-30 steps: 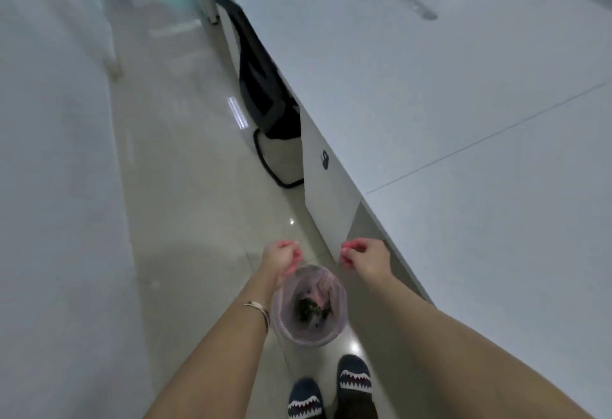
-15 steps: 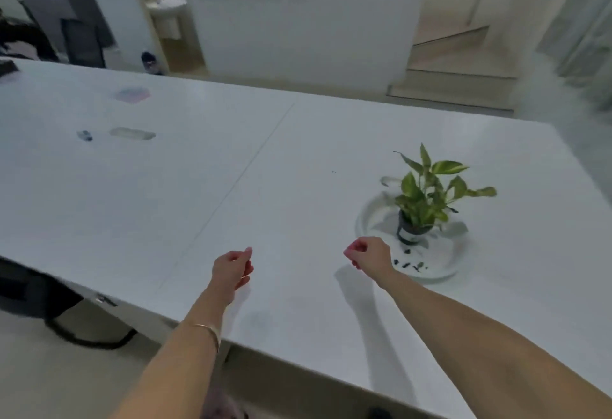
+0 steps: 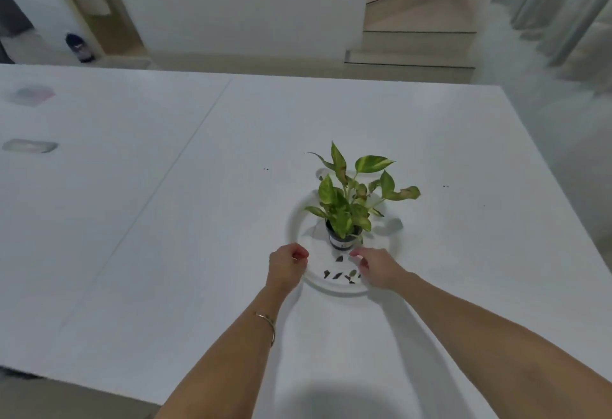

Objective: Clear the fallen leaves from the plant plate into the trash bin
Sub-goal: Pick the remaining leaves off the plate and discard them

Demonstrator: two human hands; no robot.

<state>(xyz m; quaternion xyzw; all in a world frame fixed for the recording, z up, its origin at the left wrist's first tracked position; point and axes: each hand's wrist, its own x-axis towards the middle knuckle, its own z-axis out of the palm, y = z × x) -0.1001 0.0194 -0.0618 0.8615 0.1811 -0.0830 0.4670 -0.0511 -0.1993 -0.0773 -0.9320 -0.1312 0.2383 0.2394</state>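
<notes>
White table (image 3: 165, 219) fills frame; centre: plant plate (image 3: 299, 219), fallen leaves (image 3: 337, 275); my left hand (image 3: 286, 268) and right hand (image 3: 377, 269) flank them, fingers curled, holding nothing.

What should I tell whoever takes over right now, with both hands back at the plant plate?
Left hand: loosely curled at the plate's left rim, nothing seen in its grip.
Right hand: fingers curled over the plate's near right side, beside the leaf bits; no leaf visibly pinched.
Plate: on the white table, with the potted plant standing on it.
Fallen leaves: several dark bits lie on the plate in front of the pot.
Trash bin: out of view.
Left: pick up the remaining bits and carry them to the bin.
</notes>
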